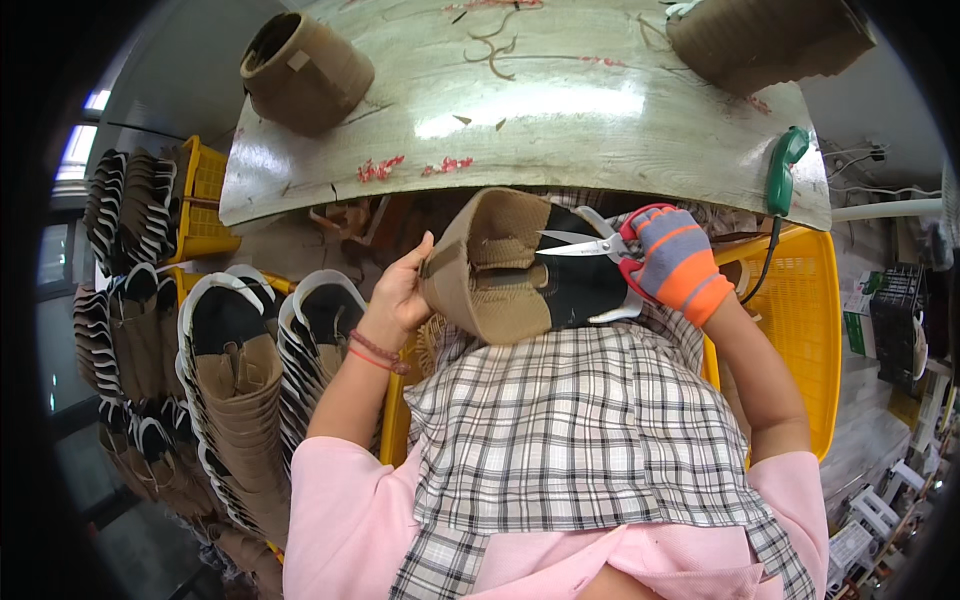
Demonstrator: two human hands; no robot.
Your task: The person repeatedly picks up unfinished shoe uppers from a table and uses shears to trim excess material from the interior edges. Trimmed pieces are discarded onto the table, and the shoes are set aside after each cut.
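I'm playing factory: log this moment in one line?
left hand: holds brown boot upper | gloved right hand: holds red-handled scissors, blades apart

The 1 view came from the left of 2 head-worn fisheye cameras, set side by side. It looked steeply down from above at near range, with the left hand and right hand about mid-picture, the checked apron below and the tabletop beyond, toward the top. Straight edges bowed within a dark, rounded rim.
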